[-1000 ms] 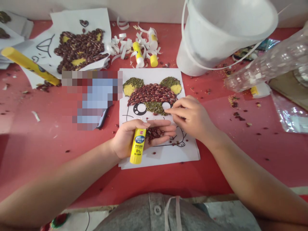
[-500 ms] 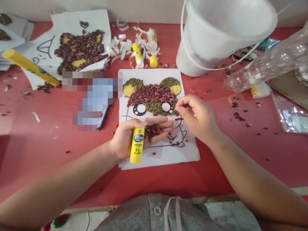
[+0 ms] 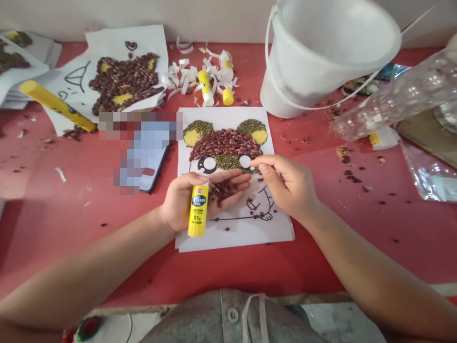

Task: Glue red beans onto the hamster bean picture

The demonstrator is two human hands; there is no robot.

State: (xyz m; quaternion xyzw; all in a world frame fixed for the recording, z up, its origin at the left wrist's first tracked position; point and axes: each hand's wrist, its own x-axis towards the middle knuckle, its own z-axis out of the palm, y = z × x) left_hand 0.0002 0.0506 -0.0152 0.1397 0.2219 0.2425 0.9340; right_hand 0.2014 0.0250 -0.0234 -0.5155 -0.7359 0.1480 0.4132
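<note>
My left hand (image 3: 185, 200) lies palm up over a white sheet (image 3: 235, 233) with a mouse drawing. Its thumb pins a yellow glue stick (image 3: 198, 209) against the palm, and a small heap of red beans (image 3: 223, 189) rests on the fingers. The drawing's head (image 3: 225, 143) is covered with red beans, green seeds and yellow ears. My right hand (image 3: 287, 186) hovers at the drawing's right eye, thumb and forefinger pinched together on something too small to make out.
A white bucket (image 3: 321, 52) stands at the back right beside a clear plastic bottle (image 3: 396, 100). Behind the sheet lie glue sticks (image 3: 205, 85) and paper curls. A second bean picture (image 3: 123, 83), a yellow tube (image 3: 57, 105) and a phone (image 3: 150, 166) sit left. Loose beans dot the red table (image 3: 71, 224).
My right hand drew back to the right, then returned left to the drawing's right eye with its fingers pinched. My left hand stayed put with the glue stick and beans.
</note>
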